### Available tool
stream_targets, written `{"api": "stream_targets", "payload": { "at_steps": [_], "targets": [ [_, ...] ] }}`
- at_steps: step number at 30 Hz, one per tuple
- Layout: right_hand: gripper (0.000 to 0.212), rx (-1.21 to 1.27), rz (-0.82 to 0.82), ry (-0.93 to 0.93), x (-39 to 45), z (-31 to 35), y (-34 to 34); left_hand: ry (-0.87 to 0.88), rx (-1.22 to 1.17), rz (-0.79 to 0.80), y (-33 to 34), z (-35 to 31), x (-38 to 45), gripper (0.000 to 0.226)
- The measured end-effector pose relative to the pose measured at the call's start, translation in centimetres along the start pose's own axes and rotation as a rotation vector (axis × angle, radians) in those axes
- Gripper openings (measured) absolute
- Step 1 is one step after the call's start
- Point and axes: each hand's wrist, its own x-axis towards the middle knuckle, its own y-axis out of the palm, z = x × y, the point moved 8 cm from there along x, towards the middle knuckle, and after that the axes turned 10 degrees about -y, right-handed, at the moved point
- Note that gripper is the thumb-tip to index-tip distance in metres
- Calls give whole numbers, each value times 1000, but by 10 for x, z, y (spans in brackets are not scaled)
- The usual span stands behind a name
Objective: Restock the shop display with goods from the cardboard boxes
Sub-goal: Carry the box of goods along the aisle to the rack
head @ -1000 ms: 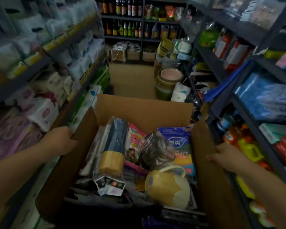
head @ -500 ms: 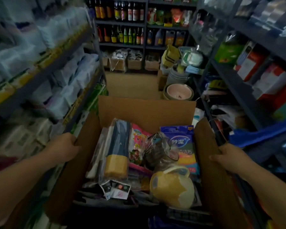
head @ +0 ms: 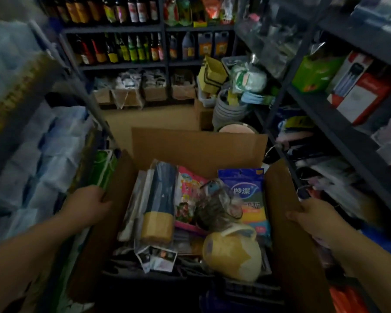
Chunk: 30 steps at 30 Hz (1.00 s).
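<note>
An open cardboard box [head: 196,147] full of goods sits in front of me in a narrow shop aisle. My left hand [head: 86,203] grips its left flap and my right hand [head: 312,216] grips its right flap. Inside lie a dark blue and yellow roll [head: 160,199], a pink printed packet [head: 187,195], a blue pack of cleaning cloths [head: 246,190], a clear bag of dark items [head: 217,208] and a yellow jug [head: 231,256].
Shelves of white packs [head: 54,141] line the left; shelves with boxed goods [head: 357,91] line the right. Bottles [head: 122,48] fill the far shelf above small cartons [head: 154,91]. Stacked buckets and basins [head: 233,109] stand on the floor ahead right.
The box and I have moved forward along the aisle; the far bottle shelf is nearer. Both hands keep the same grip on the flaps.
</note>
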Motion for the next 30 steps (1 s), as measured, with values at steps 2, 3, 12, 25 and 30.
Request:
{"api": "stream_targets", "payload": {
  "at_steps": [2,3,12,25,30],
  "targets": [
    [22,-9,-13,-3,36,14,-11,24,-3,0,-17,-25,41,46],
    [22,-2,-20,-3,52,20,-16,26,-10,-2,-23,-35,59,48],
    [25,63,-22,79,227,53,-69,18,176,6,-61,-158,251,30],
    [39,109,-117,402,366,43,-146,447,362,19,-107,-453,480,34],
    [42,296,-162,631,396,39,-143,680,417,98,-89,-572,562,33]
  ]
}}
